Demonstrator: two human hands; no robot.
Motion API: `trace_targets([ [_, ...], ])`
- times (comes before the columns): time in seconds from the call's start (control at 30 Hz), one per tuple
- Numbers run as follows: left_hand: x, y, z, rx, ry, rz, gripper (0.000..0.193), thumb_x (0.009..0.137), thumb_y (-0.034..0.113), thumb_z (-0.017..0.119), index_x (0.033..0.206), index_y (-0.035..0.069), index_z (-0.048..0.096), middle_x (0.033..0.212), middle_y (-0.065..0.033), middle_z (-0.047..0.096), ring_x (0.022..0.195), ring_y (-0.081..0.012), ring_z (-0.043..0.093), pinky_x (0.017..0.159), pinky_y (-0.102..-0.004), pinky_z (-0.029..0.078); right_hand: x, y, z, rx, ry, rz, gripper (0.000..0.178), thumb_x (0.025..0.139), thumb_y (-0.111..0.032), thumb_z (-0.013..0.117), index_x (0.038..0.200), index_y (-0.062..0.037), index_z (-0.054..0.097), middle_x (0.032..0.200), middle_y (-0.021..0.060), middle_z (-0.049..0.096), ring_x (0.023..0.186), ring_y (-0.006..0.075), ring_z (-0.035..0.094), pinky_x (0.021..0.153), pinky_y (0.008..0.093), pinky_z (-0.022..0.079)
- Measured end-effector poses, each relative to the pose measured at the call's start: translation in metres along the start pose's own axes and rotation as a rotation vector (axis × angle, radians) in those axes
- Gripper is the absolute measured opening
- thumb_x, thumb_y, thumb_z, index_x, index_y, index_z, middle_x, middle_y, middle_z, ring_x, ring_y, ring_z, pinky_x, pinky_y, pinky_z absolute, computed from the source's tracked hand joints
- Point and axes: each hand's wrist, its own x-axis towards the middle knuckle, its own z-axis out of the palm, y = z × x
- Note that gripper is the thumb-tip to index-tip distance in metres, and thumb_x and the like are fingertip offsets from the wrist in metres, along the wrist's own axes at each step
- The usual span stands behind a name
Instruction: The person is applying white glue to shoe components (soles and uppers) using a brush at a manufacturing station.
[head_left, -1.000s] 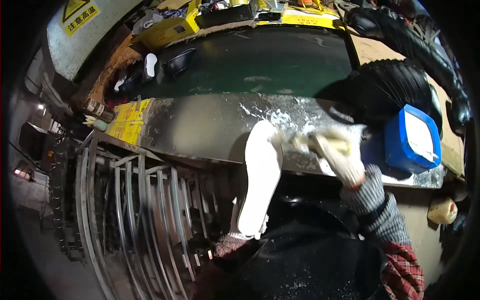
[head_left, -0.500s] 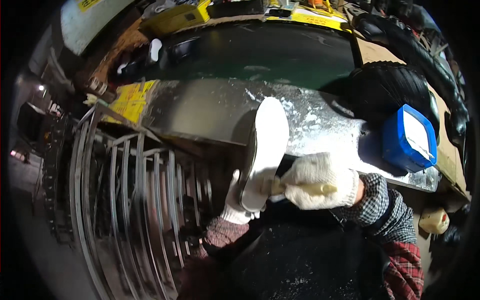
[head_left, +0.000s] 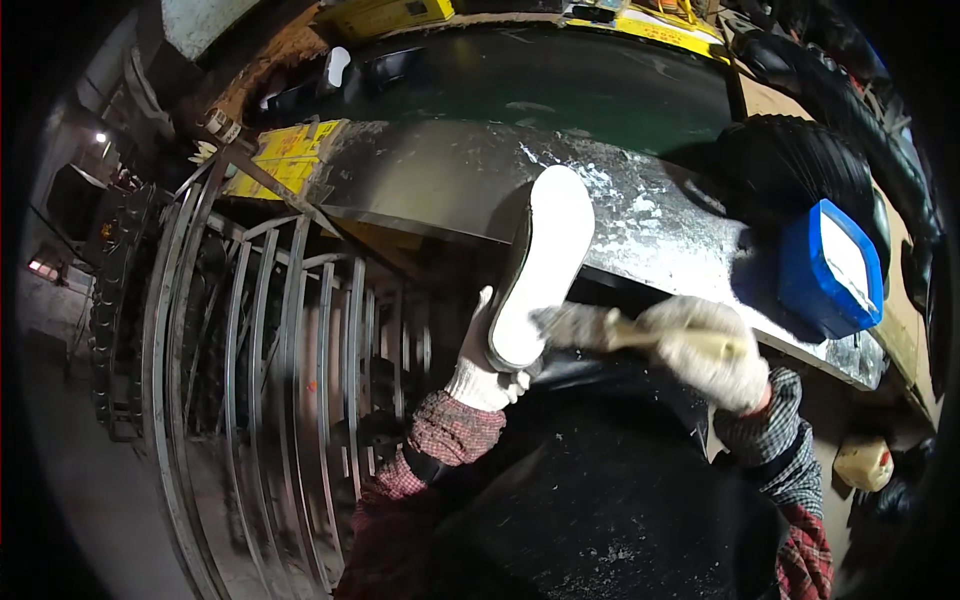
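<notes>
A shoe (head_left: 545, 245) is held with its white underside up, its toe end pointing away over the metal-topped bench. My left hand (head_left: 484, 365), in a white knit glove, is closed around its heel end, the thumb at the left side and fingertips showing at the right. My right hand (head_left: 705, 350), in a similar glove, grips the pale handle of a brush (head_left: 585, 328). The brush's bristles touch the right edge of the underside near the heel. A blue tub (head_left: 802, 270) with white matter inside stands on the bench to the right.
The metal bench top (head_left: 420, 185) is smeared with white. Behind it runs a dark green belt-like surface (head_left: 600, 90) carrying another white-soled shoe (head_left: 338, 66). A metal rack (head_left: 290, 400) stands at left. Black ribbed material (head_left: 800, 165) lies right, and a pale yellow jug (head_left: 864, 463) sits below.
My right hand and the brush have moved right, so the bristles have shifted to the edge of the shoe's underside. The left hand still holds the shoe. The view has tilted slightly.
</notes>
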Motion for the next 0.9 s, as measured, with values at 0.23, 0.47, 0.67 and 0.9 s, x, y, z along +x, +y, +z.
trace_targets([
  [0.23, 0.023, 0.034, -0.097, -0.178, -0.374, -0.355, 0.089, 0.088, 0.074, 0.035, 0.132, -0.001, 0.050, 0.098, -0.0355, 0.063, 0.066, -0.0461, 0.067, 0.039, -0.0469, 0.054, 0.054, 0.075, -0.056, 0.213, 0.392, 0.044, 0.027, 0.090, -0.015, 0.069, 0.110, 0.0030, 0.064, 0.100, 0.0100, 0.068, 0.087, 0.0137, 0.065, 0.074, 0.0256, 0.054],
  [0.47, 0.022, 0.054, -0.116, -0.324, -0.484, -0.506, 0.094, 0.079, 0.077, 0.050, 0.132, -0.001, 0.051, 0.107, -0.0362, 0.060, 0.080, -0.0499, 0.064, 0.053, -0.0425, 0.055, 0.091, 0.038, -0.043, -0.703, 0.038, -0.328, 0.030, 0.087, -0.009, 0.070, 0.116, -0.0068, 0.065, 0.090, 0.0101, 0.060, 0.087, 0.0260, 0.061, 0.073, 0.0340, 0.051],
  [0.67, 0.049, 0.129, -0.020, 0.073, -0.312, -0.356, 0.085, 0.077, 0.074, 0.058, 0.119, 0.000, 0.060, 0.088, -0.0124, 0.068, 0.058, -0.0138, 0.055, 0.039, -0.0179, 0.038, 0.061, 0.030, -0.021, -0.526, 0.119, -0.484, 0.031, 0.083, -0.011, 0.073, 0.114, -0.0087, 0.067, 0.099, 0.0109, 0.063, 0.086, 0.0279, 0.063, 0.071, 0.0356, 0.052],
  [0.9, 0.168, 0.170, 0.059, -0.102, 0.039, 0.502, 0.072, 0.090, 0.039, 0.067, 0.131, -0.013, 0.037, 0.138, -0.0288, 0.042, 0.121, -0.0401, 0.052, 0.106, -0.0484, 0.045, -0.035, -0.020, -0.108, -0.566, 0.414, -0.448, 0.031, 0.082, -0.008, 0.074, 0.112, -0.0015, 0.065, 0.103, 0.0147, 0.064, 0.090, 0.0264, 0.063, 0.077, 0.0339, 0.053],
])
